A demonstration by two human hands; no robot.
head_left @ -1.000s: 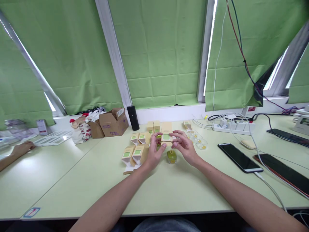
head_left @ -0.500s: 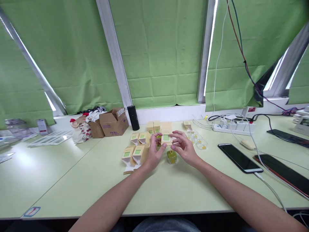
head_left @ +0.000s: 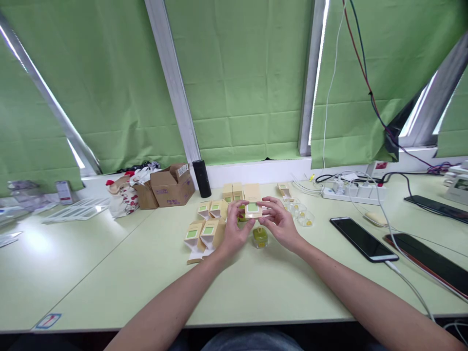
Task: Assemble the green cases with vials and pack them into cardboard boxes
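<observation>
Between my hands is a small tan box with a green window (head_left: 252,209), raised over the table. My left hand (head_left: 236,227) grips its left side, and my right hand (head_left: 280,224) holds the right side with thumb and fingers. Just below them a green-lidded clear jar (head_left: 260,237) stands on the table. Open tan boxes with green windows (head_left: 209,230) stand to the left, and more tan boxes (head_left: 233,190) are behind my left hand. Clear containers with yellow bits (head_left: 305,218) lie to the right of my right hand.
A brown carton (head_left: 171,185) and a black cylinder (head_left: 201,178) stand at the back left. On the right are a phone (head_left: 361,239) on a cable, a second dark phone (head_left: 431,263) and a white power strip (head_left: 353,192). The table's front edge (head_left: 270,321) runs near my body.
The held box has tilted, so its front looks shorter. Both hands have barely shifted and still hold it.
</observation>
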